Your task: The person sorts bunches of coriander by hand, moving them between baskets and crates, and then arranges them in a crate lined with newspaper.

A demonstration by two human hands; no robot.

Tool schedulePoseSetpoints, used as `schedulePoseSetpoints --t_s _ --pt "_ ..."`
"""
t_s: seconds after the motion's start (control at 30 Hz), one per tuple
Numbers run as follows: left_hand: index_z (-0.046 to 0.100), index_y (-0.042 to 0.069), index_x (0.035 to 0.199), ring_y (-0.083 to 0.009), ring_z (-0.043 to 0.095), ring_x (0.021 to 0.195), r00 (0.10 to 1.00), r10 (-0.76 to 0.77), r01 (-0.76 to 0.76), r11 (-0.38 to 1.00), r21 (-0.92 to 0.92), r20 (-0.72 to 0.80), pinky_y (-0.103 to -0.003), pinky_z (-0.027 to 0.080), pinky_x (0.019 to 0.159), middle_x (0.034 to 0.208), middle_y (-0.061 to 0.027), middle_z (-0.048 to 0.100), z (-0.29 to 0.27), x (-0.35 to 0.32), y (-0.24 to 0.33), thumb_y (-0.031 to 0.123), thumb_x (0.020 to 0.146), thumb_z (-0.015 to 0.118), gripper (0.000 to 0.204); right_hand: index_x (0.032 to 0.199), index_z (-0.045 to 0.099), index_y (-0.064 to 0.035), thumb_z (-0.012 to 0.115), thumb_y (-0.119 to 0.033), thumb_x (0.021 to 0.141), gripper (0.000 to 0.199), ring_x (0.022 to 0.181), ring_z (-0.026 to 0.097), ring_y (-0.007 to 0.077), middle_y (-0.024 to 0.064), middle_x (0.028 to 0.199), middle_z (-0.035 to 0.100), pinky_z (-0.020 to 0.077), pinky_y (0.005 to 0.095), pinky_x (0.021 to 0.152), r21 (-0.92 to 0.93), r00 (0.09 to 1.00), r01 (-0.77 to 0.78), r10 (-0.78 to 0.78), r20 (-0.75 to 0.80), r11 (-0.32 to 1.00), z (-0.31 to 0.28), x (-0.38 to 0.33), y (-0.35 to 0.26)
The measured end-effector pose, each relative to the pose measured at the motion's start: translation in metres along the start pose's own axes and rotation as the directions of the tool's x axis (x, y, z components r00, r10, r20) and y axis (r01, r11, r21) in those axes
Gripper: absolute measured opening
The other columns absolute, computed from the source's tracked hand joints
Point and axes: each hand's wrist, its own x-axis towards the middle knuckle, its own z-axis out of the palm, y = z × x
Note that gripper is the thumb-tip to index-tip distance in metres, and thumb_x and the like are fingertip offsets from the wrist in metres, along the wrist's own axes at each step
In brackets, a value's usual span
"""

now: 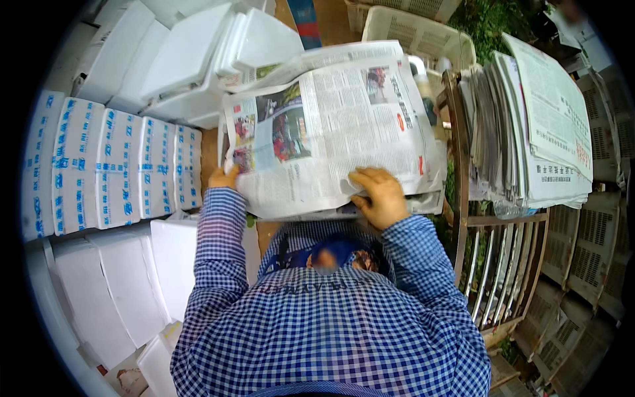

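Observation:
Spread newspaper sheets (324, 145), with columns of print and colour photos, lie in front of me over something mostly hidden beneath. My left hand (223, 178) is closed on their left edge, thumb on the paper and the other fingers partly out of sight. Near the right part of the closest edge, my right hand (381, 198) rests on the paper. Its fingers are bent over the surface and the thumb stands apart from them. At the far side, another sheet (317, 65) is raised and creased.
White foam boxes (122, 165) with blue-printed tape line the left, with white lids (188, 49) piled beyond. To the right, a thick newspaper stack (529, 132) stands on a brown metal-framed rack (461, 198). Cream plastic crates (420, 33) and green leaves (486, 23) lie farther back.

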Motion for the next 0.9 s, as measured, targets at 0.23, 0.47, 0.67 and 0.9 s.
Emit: schedulePoseSetpoints --t_s 0.23,0.47,0.67,0.9 --pt "0.045 0.005 0.145 -0.0297 0.055 0.125 0.855 0.325 -0.517 0.602 -0.609 -0.404 -0.041 0.048 0.105 0.144 -0.0195 0.05 -0.037 -0.047 0.071 0.021 0.099 0.063 0.052 0.126 0.063 -0.001 0.076 -0.011 0.081 0.048 0.114 0.062 0.038 0.0202 0.121 0.066 0.0472 0.0482 0.101 -0.043 0.925 -0.023 0.005 -0.38 0.999 -0.093 0.025 -0.004" --pt "0.03 0.027 0.157 -0.0415 0.017 0.151 0.448 0.847 -0.852 0.307 0.425 0.287 -0.066 0.007 0.119 0.164 -0.015 0.024 0.115 -0.068 0.177 0.044 0.1 0.05 0.062 0.15 0.042 -0.0143 0.069 -0.043 0.091 0.071 0.145 0.034 0.0316 0.0147 0.156 0.038 0.0244 0.0486 0.121 -0.325 0.877 -0.478 0.465 -0.121 0.816 0.01 0.102 0.114" --pt "0.027 0.029 0.158 -0.0416 0.016 0.151 0.446 0.833 -0.859 0.294 0.42 0.328 -0.068 0.007 0.118 0.165 -0.0142 0.023 0.128 -0.054 0.165 0.044 0.101 0.046 0.062 0.155 0.035 -0.0165 0.065 -0.049 0.093 0.076 0.15 0.023 0.0295 0.0122 0.161 0.029 0.0187 0.045 0.125 -0.16 0.816 -0.574 0.578 -0.028 0.803 0.036 0.093 0.125" --pt "0.026 0.032 0.158 -0.0373 0.021 0.151 0.527 0.789 -0.789 0.316 0.528 0.315 -0.068 0.013 0.118 0.165 -0.0092 0.023 0.13 -0.052 0.178 0.032 0.099 0.053 0.066 0.15 0.042 -0.0139 0.069 -0.05 0.088 0.077 0.147 0.03 0.0362 0.0201 0.159 0.031 0.0254 0.0436 0.122 0.002 0.821 -0.571 0.571 -0.018 0.821 0.03 0.101 0.13"
